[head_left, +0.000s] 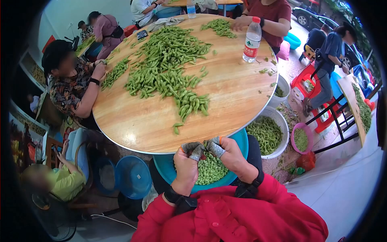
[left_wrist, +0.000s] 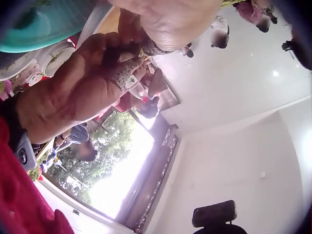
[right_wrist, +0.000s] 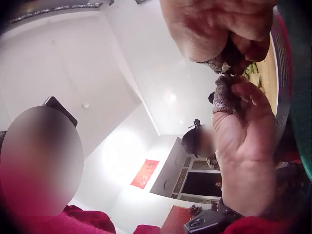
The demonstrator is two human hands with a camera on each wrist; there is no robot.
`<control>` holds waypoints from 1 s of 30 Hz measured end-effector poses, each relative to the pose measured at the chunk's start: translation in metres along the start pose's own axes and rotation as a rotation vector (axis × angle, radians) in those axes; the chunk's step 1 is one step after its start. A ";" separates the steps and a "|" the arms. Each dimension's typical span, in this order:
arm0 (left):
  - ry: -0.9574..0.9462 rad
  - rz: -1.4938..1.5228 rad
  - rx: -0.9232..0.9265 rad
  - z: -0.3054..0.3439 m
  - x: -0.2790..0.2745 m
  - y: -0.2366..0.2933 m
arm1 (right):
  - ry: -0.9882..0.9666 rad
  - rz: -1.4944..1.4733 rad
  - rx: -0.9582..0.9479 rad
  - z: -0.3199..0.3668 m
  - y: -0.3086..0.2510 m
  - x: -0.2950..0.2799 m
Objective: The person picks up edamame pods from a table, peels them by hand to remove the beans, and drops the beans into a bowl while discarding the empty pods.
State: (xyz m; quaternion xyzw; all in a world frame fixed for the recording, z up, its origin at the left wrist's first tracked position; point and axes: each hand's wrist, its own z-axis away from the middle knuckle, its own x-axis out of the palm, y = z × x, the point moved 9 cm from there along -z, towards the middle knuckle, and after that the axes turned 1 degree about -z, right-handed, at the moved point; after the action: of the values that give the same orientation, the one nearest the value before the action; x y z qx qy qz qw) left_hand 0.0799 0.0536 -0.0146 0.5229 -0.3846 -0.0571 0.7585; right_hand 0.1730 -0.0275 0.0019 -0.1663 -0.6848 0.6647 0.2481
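My left hand [head_left: 187,165] and right hand [head_left: 236,159] meet at the fingertips above the table's near edge, thumbs in grey covers. Between them, a small pale green piece, apparently a bean pod [right_wrist: 225,69], is pinched; curled fingers hide most of it. Below lies a teal basin [head_left: 163,166] holding shelled green beans [head_left: 211,171]. Green pods [head_left: 165,52] are heaped across the round wooden table [head_left: 141,121], with a few loose ones toward my side. The left wrist view shows the left hand [left_wrist: 170,19] above the right hand [left_wrist: 73,92].
A water bottle [head_left: 252,40] stands at the table's right. White tubs of pods [head_left: 264,133] and a pink basin [head_left: 301,137] are on the floor to the right; blue basins [head_left: 134,177] stand to the left. People sit around the table, one at its left side [head_left: 72,88].
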 end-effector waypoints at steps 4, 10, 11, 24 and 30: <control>0.004 0.040 -0.008 0.001 0.000 -0.002 | 0.019 0.099 -0.033 0.000 -0.003 -0.003; 0.024 -0.006 0.010 0.003 -0.004 -0.006 | 0.062 0.168 -0.106 -0.004 0.003 -0.003; 0.012 -0.025 0.009 0.002 -0.004 -0.008 | 0.055 0.157 -0.080 -0.004 0.007 -0.002; -0.394 -1.320 0.788 0.029 0.046 0.040 | -0.068 0.106 -0.097 0.001 0.004 0.004; -0.345 -1.057 0.795 0.029 0.030 0.038 | -0.107 0.052 -0.108 0.005 0.013 0.009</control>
State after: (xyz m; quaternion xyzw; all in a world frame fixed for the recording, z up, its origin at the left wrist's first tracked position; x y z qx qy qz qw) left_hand 0.0699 0.0341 0.0371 0.8628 -0.1849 -0.3566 0.3068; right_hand 0.1612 -0.0258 -0.0099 -0.1615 -0.7275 0.6409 0.1843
